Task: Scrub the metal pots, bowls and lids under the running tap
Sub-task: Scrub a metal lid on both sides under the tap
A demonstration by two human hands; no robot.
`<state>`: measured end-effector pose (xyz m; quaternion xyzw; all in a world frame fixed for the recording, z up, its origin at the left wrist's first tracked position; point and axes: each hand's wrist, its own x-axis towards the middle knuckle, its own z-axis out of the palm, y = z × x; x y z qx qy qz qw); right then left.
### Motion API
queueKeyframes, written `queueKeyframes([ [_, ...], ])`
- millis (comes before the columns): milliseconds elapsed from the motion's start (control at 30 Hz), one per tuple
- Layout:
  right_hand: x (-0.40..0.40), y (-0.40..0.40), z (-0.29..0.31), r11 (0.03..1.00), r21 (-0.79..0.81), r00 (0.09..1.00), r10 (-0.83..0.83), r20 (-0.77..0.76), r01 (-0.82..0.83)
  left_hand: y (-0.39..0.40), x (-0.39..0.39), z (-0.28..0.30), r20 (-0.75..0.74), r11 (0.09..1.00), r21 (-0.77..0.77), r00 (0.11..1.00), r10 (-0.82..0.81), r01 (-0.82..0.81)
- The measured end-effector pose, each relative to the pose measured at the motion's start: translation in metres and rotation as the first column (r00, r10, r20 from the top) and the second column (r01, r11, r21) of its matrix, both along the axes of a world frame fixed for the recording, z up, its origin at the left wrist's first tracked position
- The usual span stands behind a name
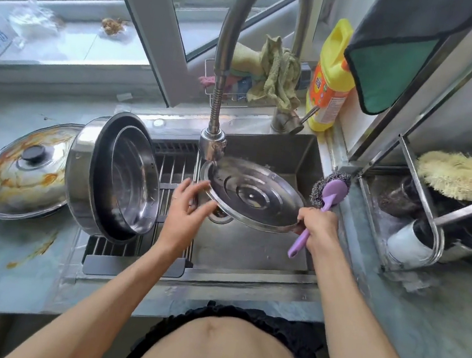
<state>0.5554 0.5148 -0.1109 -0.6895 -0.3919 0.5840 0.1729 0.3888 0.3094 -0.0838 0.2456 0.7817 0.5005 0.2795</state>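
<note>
Looking down past our forearms, we see our right hand (316, 227) curled round the purple plastic handle of a steel-wool scrubbing brush (328, 194), its wiry head pointing up and away toward the sink's right wall. The same hand appears to steady the near right rim of a round stainless-steel lid (252, 194), though the exact contact is hidden behind the fingers. The lid hangs tilted over the steel sink basin (250, 251), its ringed underside facing us. Our left hand (187, 210) is released, fingers spread and slightly blurred, just beside the lid's left edge; we cannot tell whether it touches the metal. Under the lid the round drain (220, 216) shows in part.

To the left, a slatted drying rack (171, 171) spans the sink, and on it a large steel pot (111, 176) lies on its side with a smaller steel bowl (136, 180) nested in its mouth. Farther left, on the grey bench (11, 256), a second steel lid with a black knob (25, 168) rests knob up, streaked with orange residue.

Beyond, the flexible chrome tap (212, 143) ends right above the held lid's far rim. Behind it a wire basket holds crumpled cloths (273, 74), with a yellow detergent bottle (329, 80) beside it at the window.
</note>
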Motion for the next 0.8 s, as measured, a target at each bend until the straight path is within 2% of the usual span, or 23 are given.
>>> queueKeyframes([
  [67,0.004,0.000,0.002,1.000,0.006,1.000,0.008,0.000,-0.008,0.009,-0.008,0.006,0.319,0.986,0.034,0.937,0.145,-0.164],
  [133,0.004,-0.002,0.005,0.999,-0.001,0.999,0.036,0.001,-0.036,0.019,-0.015,0.011,0.463,0.976,0.011,0.866,0.187,-0.217],
  [267,-0.011,-0.008,-0.016,0.994,-0.085,0.996,0.055,-0.074,-0.061,0.028,-0.027,0.013,0.337,0.959,-0.091,0.898,0.282,-0.267],
  [467,-0.040,-0.012,-0.093,0.961,-0.233,0.982,0.116,-0.149,-0.149,0.022,-0.059,0.017,0.146,0.952,-0.151,0.947,0.287,-0.265],
  [567,-0.045,-0.026,-0.071,0.950,-0.296,0.971,0.025,-0.238,-0.097,0.025,-0.066,0.018,0.159,0.947,-0.198,0.945,0.286,-0.254],
  [667,-0.044,-0.024,-0.059,0.968,-0.245,0.970,-0.003,-0.242,-0.058,0.029,-0.070,0.010,0.179,0.933,-0.244,0.933,0.313,-0.266],
  [800,-0.036,-0.014,-0.032,0.997,-0.051,0.993,0.053,-0.109,-0.059,0.037,-0.067,-0.005,0.228,0.925,-0.288,0.920,0.319,-0.249],
])
